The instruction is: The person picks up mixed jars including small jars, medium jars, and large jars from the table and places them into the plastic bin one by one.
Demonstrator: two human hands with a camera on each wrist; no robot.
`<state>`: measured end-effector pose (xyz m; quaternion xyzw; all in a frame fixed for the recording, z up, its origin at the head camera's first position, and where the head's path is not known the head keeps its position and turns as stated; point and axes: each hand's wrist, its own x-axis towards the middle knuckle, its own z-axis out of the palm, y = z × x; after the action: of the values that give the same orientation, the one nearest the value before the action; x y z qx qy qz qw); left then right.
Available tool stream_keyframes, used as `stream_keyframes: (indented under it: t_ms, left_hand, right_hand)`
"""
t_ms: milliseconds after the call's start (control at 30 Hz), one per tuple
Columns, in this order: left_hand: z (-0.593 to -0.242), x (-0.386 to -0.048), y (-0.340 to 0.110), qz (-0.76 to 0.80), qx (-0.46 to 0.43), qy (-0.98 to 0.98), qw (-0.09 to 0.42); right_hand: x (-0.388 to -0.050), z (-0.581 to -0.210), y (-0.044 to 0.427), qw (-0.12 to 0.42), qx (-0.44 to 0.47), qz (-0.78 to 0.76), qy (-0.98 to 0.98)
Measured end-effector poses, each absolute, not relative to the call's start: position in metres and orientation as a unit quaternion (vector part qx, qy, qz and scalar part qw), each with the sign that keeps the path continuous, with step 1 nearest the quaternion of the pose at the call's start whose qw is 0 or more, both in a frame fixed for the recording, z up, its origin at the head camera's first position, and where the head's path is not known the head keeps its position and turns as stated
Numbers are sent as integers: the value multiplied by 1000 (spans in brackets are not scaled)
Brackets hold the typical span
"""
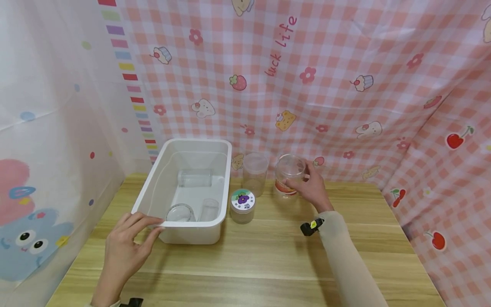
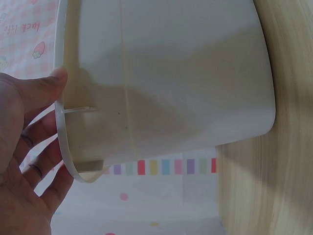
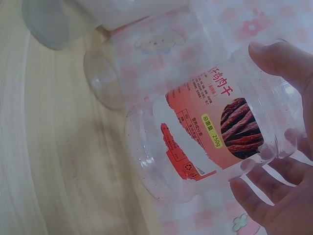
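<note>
My left hand (image 1: 124, 245) grips the front-left rim of a white plastic bin (image 1: 192, 234), thumb outside and fingers curled over the edge in the left wrist view. My right hand (image 1: 315, 189) holds a clear plastic jar (image 3: 195, 132) with a torn red label, thumb on one side and fingers on the other. In the head view this jar stands upright, right of the bin. Between them are a taller clear jar (image 1: 255, 172) and a short jar (image 1: 242, 213) with a flower-printed lid. Whether the held jar's base touches the table is hard to tell.
Inside the bin lie a clear cylindrical jar (image 1: 194, 178), a round clear container (image 1: 180, 212) and a small clear jar (image 1: 209, 209). A pink checked cloth (image 1: 330, 102) hangs behind the wooden table (image 1: 268, 268), and a white printed cloth (image 1: 76, 128) hangs at the left.
</note>
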<state>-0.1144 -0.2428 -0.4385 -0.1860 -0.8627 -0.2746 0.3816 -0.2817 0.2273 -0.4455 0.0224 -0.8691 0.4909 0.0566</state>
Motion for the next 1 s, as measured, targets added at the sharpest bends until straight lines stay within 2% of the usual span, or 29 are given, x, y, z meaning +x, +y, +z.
stream_keyframes:
  t_ms: [1000]
  left_hand:
    - [-439,-115,-243,-272,-187,-863,382]
  right_hand:
    - [-256,-394,196,112,121,478,-863]
